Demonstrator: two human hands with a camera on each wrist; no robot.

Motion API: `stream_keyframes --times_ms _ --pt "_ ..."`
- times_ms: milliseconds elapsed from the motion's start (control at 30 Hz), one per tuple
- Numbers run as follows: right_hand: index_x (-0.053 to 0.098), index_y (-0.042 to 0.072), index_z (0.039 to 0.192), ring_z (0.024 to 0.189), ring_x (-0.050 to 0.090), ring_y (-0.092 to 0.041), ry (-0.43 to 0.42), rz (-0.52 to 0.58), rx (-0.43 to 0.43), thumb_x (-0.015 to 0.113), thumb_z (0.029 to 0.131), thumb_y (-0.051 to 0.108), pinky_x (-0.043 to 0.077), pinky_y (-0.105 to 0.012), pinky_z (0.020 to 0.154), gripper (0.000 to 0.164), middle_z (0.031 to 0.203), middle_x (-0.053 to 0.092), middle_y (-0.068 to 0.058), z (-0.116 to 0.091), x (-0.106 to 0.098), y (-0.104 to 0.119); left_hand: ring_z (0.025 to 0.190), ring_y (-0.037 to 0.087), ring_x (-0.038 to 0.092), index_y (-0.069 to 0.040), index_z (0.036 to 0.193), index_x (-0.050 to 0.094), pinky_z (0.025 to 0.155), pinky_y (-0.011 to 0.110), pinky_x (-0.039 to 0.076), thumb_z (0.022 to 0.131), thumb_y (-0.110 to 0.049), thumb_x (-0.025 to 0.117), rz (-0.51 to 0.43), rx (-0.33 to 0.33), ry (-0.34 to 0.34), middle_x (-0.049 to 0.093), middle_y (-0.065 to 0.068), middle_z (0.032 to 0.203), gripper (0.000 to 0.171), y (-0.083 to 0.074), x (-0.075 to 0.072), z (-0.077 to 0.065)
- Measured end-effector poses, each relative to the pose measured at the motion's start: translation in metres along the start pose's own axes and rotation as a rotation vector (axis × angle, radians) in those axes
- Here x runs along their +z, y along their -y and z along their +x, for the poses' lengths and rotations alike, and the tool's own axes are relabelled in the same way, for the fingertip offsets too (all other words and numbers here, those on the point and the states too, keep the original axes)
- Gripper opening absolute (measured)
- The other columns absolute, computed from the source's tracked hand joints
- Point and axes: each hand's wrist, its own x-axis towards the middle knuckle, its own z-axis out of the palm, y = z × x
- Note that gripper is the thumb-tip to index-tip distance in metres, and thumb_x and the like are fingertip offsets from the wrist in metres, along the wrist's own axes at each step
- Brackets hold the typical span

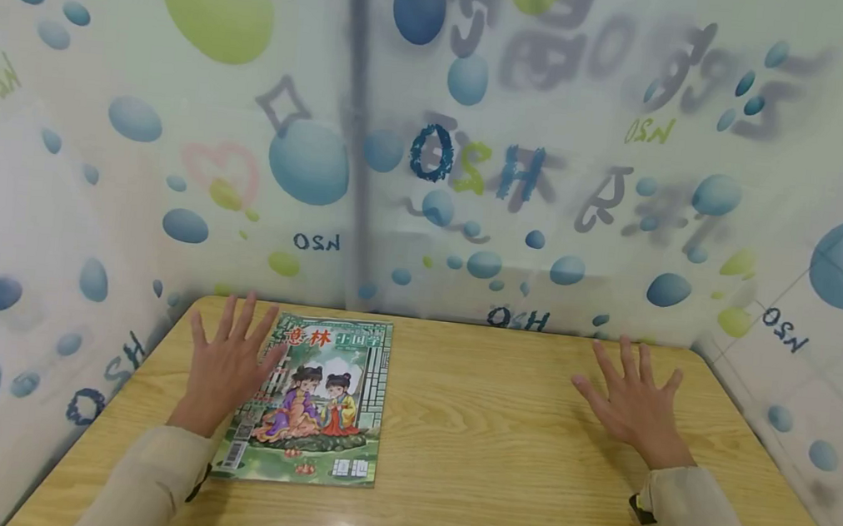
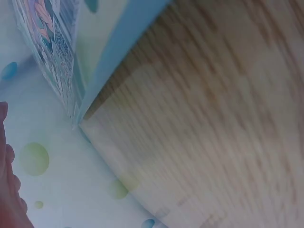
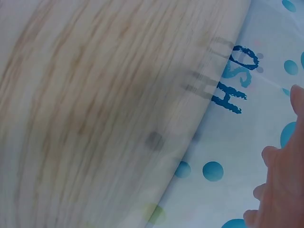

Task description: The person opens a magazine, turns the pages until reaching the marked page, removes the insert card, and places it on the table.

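A magazine (image 1: 326, 405) with a green illustrated cover of two figures in robes lies flat at the left of the wooden table (image 1: 474, 435). My left hand (image 1: 228, 363), fingers spread, is at its left edge and overlaps that edge in the head view. In the left wrist view, the magazine (image 2: 50, 42) shows at the upper left, with the fingertips of the left hand (image 2: 10, 190) at the frame's edge. Over the table's right side, my right hand (image 1: 635, 407) has its fingers spread and holds nothing. The right wrist view shows part of that hand (image 3: 282, 185).
A curtain (image 1: 424, 238) printed with blue and green drops and H2O lettering stands behind the table, and similar sheets flank both sides. Dark bands (image 1: 643, 510) sit at the wrists, beside pale sleeves (image 1: 707, 522).
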Motion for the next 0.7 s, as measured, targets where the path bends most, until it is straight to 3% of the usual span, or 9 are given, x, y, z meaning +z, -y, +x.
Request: stream_keyframes --times_ms 500,700 --pt "0.017 0.018 0.161 0.145 0.007 -0.053 0.067 0.066 -0.017 0.038 0.1 0.063 -0.004 -0.083 0.098 0.079 0.162 0.007 -0.028 0.003 -0.001 0.019 0.146 0.046 0.02 -0.012 0.15 0.045 0.105 0.079 0.005 0.098 -0.052 0.053 0.004 -0.011 0.365 0.031 0.022 0.158 0.066 -0.009 -0.002 -0.003" --pt "0.02 0.016 0.16 0.147 0.004 -0.052 0.107 0.101 -0.041 0.039 0.099 0.064 -0.006 -0.081 0.101 0.079 0.163 0.006 -0.026 0.005 0.0 0.036 0.145 0.046 0.024 -0.014 0.148 0.049 0.104 0.08 0.008 0.097 -0.06 0.049 0.032 0.004 0.473 0.038 0.02 0.155 0.069 -0.011 -0.003 -0.005"
